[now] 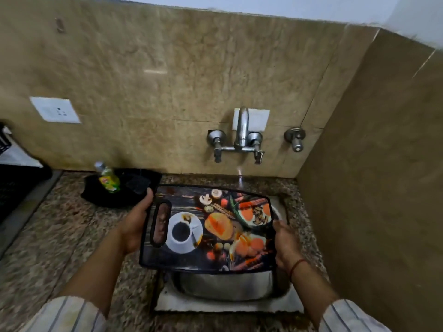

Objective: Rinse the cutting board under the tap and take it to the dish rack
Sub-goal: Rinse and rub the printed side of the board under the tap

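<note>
Printed cutting board [211,233], picture side up, held near level over the steel sink [225,286], clear of the basin floor. Gripped at both short ends: left hand [134,224] clamped on the handle-slot end, fingers [161,222] showing through the slot from beneath, thumb over the rim; right hand [286,243] wrapped round the opposite edge, its fingers mostly hidden under the board. Thin stream of water [239,177] falling from the wall tap [242,125], landing at or just behind the far right corner of the board; hard to tell which.

Judged to be the rinsing step, with most of it left to do. To do it well: push the board back to bring the printed face under the stream, then tip it to send runoff off the low edge into the basin, not onto the bench [60,236]. Slide sideways to sweep the whole face, then flip for the back. Grip firmly at both ends against the likely slipperiness of wet plastic.

Further out: green dish-soap bottle [107,179] on a dark cloth [141,188] left of the sink. Black slatted crate [4,142] at the far left edge, possibly the dish rack, too cropped to say.
</note>
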